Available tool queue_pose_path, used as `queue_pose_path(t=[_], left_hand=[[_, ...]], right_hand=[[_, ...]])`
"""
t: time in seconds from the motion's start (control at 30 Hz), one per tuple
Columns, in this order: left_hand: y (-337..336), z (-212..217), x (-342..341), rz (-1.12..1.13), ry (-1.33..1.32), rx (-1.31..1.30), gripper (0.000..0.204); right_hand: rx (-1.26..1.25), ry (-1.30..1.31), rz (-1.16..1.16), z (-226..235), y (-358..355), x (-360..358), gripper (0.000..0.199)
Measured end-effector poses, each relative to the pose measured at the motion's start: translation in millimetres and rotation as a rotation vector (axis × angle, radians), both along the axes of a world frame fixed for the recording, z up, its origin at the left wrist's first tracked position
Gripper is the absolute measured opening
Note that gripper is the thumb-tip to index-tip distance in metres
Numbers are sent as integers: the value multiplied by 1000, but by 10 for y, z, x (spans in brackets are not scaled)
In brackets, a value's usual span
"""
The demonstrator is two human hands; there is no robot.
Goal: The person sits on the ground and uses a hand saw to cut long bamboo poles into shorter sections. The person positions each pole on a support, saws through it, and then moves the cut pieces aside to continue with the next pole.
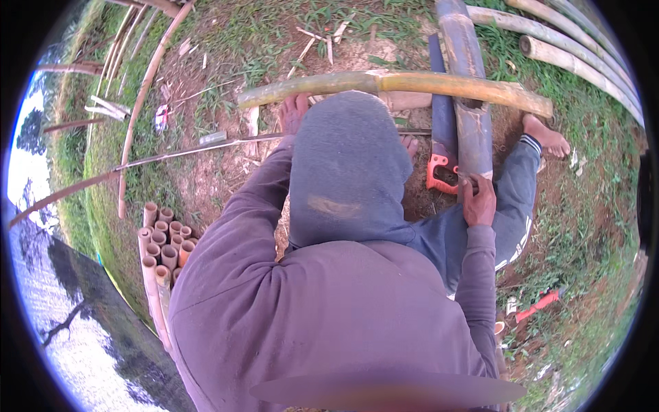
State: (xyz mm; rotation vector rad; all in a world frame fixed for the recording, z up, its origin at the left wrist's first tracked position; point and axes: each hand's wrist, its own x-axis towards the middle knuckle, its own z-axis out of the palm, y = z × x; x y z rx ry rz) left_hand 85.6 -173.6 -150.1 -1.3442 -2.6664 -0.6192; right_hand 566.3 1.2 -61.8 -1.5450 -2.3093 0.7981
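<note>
My right hand [478, 202] is closed over the near end of a thick grey-green bamboo pole [473, 147], which runs away from me and has a dark notch cut in its top. Beside that pole lies a handsaw [441, 172] with an orange-red handle and a dark blade. Across the pole and the saw rests a yellow-green bamboo length [425, 83]. At its near side, left of my raised knee, is my left hand [295, 115], fingers stretched toward the yellow-green length. The knee hides part of what lies beneath this hand.
Several cut bamboo tubes [169, 255] are stacked at the left. A long thin strip [178, 154] crosses the left side. More bamboo poles [570, 58] lie at the far right. A red-handled tool [539, 307] lies in the grass at the near right.
</note>
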Motion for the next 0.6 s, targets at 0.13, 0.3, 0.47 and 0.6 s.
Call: queue_pose_path(t=[0.13,0.3,0.47,0.6], left_hand=[[-721,-326,216,-144,-85,-424,53],[-821,-176,218,-124,-171,-524,54],[-730,-178,-47,-60,-164,-495,32],[-653,-334,-214,-88,-157,-541,27]], right_hand=[[-34,-38,33,-61,71,17,27],[12,-113,123,-99,126,-6,26],[22,-132,120,-41,118,-79,26],[-12,-174,72,5,57,-219,27]])
